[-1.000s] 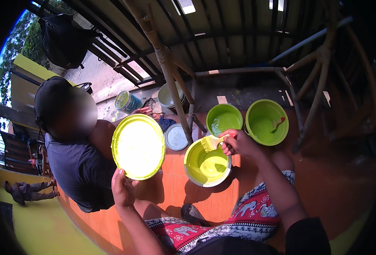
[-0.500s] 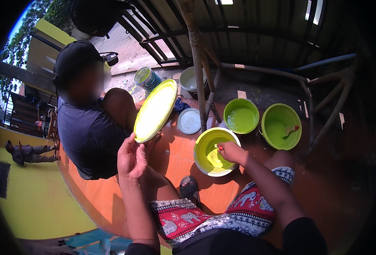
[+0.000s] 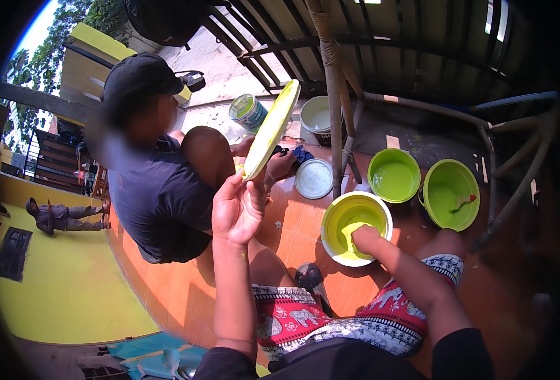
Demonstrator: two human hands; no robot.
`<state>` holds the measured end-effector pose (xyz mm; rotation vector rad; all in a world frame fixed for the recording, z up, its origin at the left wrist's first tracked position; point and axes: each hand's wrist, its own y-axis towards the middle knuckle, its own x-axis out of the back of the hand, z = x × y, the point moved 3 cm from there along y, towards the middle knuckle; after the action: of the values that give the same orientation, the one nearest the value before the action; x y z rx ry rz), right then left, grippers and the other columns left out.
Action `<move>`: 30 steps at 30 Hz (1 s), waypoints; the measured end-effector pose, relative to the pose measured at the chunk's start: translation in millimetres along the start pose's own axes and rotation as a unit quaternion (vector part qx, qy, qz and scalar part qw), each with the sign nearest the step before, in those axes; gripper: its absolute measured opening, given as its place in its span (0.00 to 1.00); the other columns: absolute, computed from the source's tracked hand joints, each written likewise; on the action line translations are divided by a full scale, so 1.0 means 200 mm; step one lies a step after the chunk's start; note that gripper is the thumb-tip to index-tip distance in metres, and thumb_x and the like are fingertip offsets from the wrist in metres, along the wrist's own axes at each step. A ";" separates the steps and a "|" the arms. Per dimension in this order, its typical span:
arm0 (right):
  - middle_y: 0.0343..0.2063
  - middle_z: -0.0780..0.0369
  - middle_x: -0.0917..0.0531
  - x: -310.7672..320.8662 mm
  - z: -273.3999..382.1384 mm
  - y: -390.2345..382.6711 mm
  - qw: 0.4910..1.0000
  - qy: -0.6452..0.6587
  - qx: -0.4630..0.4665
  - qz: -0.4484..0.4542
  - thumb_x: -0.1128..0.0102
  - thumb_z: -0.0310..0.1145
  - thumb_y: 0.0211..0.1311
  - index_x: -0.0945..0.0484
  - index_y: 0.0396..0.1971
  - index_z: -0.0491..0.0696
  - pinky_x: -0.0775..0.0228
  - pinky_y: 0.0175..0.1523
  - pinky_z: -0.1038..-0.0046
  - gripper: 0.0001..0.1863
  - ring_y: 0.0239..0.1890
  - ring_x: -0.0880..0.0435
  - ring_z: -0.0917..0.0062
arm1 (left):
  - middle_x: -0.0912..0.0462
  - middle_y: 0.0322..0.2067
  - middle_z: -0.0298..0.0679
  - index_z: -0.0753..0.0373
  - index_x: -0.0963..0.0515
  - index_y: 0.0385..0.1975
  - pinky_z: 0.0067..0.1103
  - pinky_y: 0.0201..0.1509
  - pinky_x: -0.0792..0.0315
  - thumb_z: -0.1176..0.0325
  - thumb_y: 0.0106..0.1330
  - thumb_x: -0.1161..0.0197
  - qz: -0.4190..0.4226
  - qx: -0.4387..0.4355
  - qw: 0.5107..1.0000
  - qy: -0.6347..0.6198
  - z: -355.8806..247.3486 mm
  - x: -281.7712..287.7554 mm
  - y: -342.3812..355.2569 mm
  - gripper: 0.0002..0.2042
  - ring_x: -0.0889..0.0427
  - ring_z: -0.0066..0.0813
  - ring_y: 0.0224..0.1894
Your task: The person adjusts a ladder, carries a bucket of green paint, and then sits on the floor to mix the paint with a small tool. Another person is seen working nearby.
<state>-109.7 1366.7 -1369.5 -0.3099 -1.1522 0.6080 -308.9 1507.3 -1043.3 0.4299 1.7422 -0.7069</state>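
My left hand (image 3: 237, 208) grips the lower rim of a round bucket lid (image 3: 272, 132) coated with bright yellow-green paint. The lid is raised and tilted nearly edge-on, away from the buckets. Down inside a white bucket (image 3: 325, 235) of yellow-green paint is my closed right hand (image 3: 364, 239). Its fingers are mostly hidden by the hand itself; the red handle of a paintbrush showed in it a moment earlier. Just beyond stand a green bucket (image 3: 372, 166) of green paint and a second green bucket (image 3: 473, 178), where a red-handled paintbrush (image 3: 465, 201) rests.
A person in a dark shirt (image 3: 163, 187) sits close on the left. A pale round lid (image 3: 314, 178), dark cloth (image 3: 302, 152), paint pail (image 3: 248, 113) and white bucket (image 3: 318, 114) lie farther off. Wooden poles (image 3: 335, 95) rise beside the buckets. Another person (image 3: 64, 216) stands at far left.
The lid in my left hand has turned from showing its broad painted face to nearly edge-on. My right hand has gone deeper into the white bucket, and the red handle no longer shows.
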 end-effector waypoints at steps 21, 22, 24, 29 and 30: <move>0.38 0.51 0.15 0.24 -0.10 -0.13 0.977 0.195 -0.084 -0.034 0.43 0.39 0.62 0.16 0.39 0.47 0.25 0.49 0.59 0.14 0.43 0.16 0.56 | 0.18 0.38 0.41 0.69 0.29 0.49 0.18 0.36 0.18 0.66 0.76 0.52 -0.143 -0.081 0.738 0.655 0.00 0.22 0.18 0.12 0.17 0.22 0.34; 0.40 0.52 0.15 0.27 -0.12 -0.14 0.976 0.197 -0.089 -0.029 0.42 0.39 0.62 0.16 0.40 0.46 0.25 0.49 0.60 0.14 0.45 0.16 0.57 | 0.19 0.38 0.41 0.70 0.29 0.49 0.18 0.36 0.18 0.67 0.76 0.52 -0.157 -0.069 0.715 0.677 -0.02 0.26 0.17 0.12 0.17 0.22 0.34; 0.40 0.51 0.15 0.30 -0.14 -0.16 0.978 0.194 -0.077 -0.016 0.42 0.40 0.63 0.17 0.42 0.47 0.25 0.49 0.60 0.15 0.44 0.16 0.57 | 0.18 0.39 0.43 0.71 0.28 0.49 0.19 0.36 0.18 0.69 0.76 0.53 -0.182 -0.072 0.653 0.732 -0.06 0.34 0.11 0.12 0.17 0.22 0.35; 0.39 0.50 0.15 0.29 -0.14 -0.17 0.979 0.193 -0.057 -0.017 0.43 0.41 0.64 0.17 0.44 0.47 0.26 0.49 0.58 0.16 0.43 0.16 0.55 | 0.16 0.37 0.50 0.72 0.26 0.46 0.29 0.47 0.25 0.70 0.73 0.49 -0.175 -0.123 0.493 0.843 -0.05 0.49 -0.04 0.12 0.16 0.38 0.41; 0.38 0.49 0.15 0.29 -0.14 -0.17 0.979 0.198 -0.051 -0.022 0.44 0.41 0.65 0.17 0.44 0.47 0.26 0.49 0.58 0.16 0.43 0.16 0.55 | 0.16 0.37 0.51 0.72 0.26 0.46 0.30 0.49 0.26 0.70 0.72 0.48 -0.206 -0.104 0.473 0.851 -0.05 0.51 -0.08 0.12 0.16 0.41 0.42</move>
<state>-59.5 1376.2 -1318.9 -0.4697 -0.8044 0.4243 -354.6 1494.6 -1136.4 0.5690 3.9322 -0.1157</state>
